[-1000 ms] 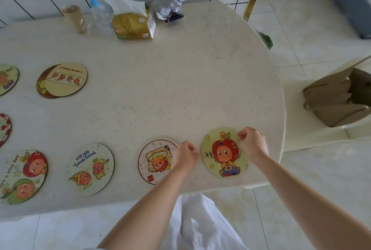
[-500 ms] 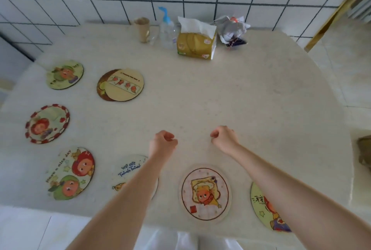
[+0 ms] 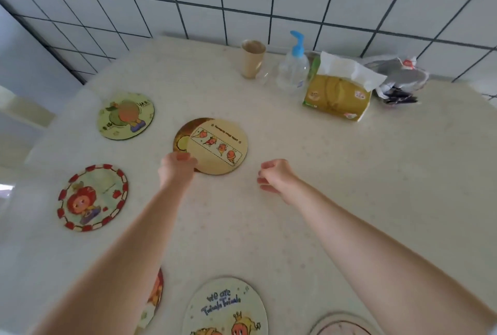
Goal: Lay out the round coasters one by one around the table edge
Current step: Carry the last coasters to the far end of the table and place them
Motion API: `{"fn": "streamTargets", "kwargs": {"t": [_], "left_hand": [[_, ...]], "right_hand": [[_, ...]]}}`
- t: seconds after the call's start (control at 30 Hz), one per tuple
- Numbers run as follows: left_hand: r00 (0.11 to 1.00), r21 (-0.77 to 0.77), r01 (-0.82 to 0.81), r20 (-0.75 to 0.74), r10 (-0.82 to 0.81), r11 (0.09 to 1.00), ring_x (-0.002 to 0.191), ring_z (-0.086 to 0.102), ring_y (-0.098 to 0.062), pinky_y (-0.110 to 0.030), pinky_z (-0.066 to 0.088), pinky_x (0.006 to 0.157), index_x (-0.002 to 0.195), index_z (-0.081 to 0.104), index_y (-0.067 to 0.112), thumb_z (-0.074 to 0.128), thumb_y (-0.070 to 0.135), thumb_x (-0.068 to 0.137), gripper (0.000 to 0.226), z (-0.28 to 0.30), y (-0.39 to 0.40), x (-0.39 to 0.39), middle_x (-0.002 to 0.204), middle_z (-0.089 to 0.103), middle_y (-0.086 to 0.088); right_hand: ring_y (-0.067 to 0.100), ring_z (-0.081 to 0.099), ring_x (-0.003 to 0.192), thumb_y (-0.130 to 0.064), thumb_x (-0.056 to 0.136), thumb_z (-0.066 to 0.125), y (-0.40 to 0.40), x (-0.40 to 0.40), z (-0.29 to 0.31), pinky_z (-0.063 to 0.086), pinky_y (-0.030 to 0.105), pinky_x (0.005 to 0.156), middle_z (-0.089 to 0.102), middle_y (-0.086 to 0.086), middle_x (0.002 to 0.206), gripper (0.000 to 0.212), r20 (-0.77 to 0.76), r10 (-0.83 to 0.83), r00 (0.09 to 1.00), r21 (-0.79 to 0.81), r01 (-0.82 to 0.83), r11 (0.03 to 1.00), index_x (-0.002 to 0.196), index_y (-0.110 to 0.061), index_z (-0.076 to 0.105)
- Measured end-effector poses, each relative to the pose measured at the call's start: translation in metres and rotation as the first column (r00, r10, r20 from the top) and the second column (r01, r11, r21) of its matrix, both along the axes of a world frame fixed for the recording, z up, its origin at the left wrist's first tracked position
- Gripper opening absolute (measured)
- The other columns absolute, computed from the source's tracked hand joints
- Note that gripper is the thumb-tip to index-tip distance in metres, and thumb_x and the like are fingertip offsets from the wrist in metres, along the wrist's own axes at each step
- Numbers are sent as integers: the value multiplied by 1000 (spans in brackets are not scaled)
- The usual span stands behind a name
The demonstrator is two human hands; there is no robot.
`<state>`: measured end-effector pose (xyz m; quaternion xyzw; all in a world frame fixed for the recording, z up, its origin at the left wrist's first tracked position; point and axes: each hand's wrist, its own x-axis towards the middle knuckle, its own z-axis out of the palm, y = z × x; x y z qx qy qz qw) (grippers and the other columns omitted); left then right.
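Head view: both hands have left the coaster just set at the table's near edge and reached to the middle of the frame. The left hand [image 3: 177,170] now touches the near rim of the small stack of coasters [image 3: 215,146], fingers curled at its edge; whether it grips yet I cannot tell. The right hand [image 3: 274,177] hovers just right of the stack, loosely curled and empty. Laid coasters ring the left and bottom of the frame, so the next one is likely being picked up.
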<state>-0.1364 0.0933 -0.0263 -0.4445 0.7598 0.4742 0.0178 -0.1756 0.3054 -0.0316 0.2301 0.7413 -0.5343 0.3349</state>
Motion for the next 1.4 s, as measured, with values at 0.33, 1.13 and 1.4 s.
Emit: {"fn": "streamTargets", "kwargs": {"t": [0.33,1.13,1.4], "left_hand": [[999,19,17,29,-18,1000,109,56,-29,-36,47,80,133,48,12,60,8,81,53,-10,-25,-68,123,58,-11],[999,216,-42,25,37,975,86,66,-33,-49,56,84,72,62,18,66,-1,72,20,-24,-69,-62,83,68,-11],[990,358,-133,2,141,924,77,61,-23,-33,51,62,79,61,15,62,-8,78,23,-20,-70,-59,86,66,-8]], "right_hand": [[28,67,94,-12,87,60,-44,-42,-13,54,45,94,63,8,85,31,54,17,998,-45,-14,999,113,-12,44],[29,58,100,-2,85,59,-105,-79,3,50,33,78,56,12,118,50,-49,335,941,187,-320,929,132,3,43],[25,49,100,-11,82,67,-103,-78,4,44,31,77,38,11,131,57,-39,294,955,154,-285,946,129,-16,36]]}}
